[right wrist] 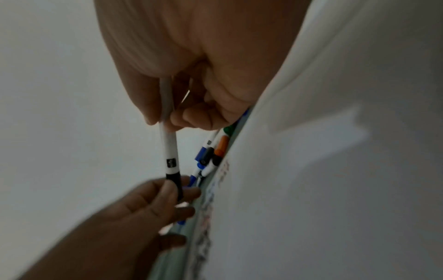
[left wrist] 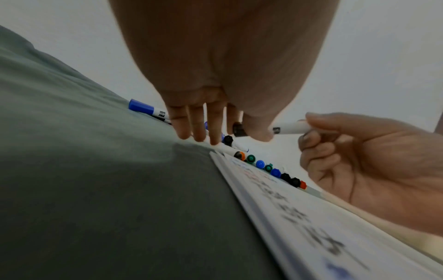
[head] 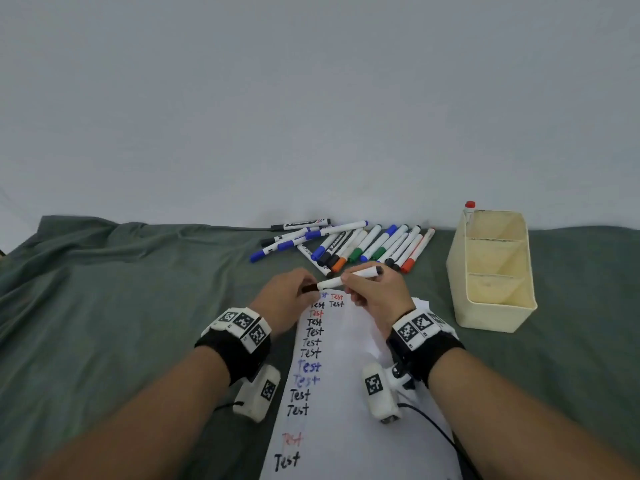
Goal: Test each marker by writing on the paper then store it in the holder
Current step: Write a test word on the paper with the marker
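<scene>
Above the top of the paper point(head: 346, 393), both hands hold one white marker with a black cap point(head: 349, 277). My right hand point(head: 374, 289) grips the white barrel point(right wrist: 169, 144). My left hand point(head: 291, 289) pinches the black cap point(right wrist: 176, 186) between thumb and index finger; the other left fingers point(left wrist: 199, 123) hang straight. The cap point(left wrist: 238, 129) sits on the barrel point(left wrist: 291, 127). The paper carries a column of "Test" words in black, blue and red. The cream holder point(head: 491, 271) stands at the right with one red-capped marker point(head: 470, 209) in its far compartment.
A pile of several capped markers point(head: 349, 244), blue, black, green, orange and red, lies beyond the paper near the wall. A wrinkled green cloth point(head: 121, 289) covers the table. The holder's middle and near compartments hold nothing.
</scene>
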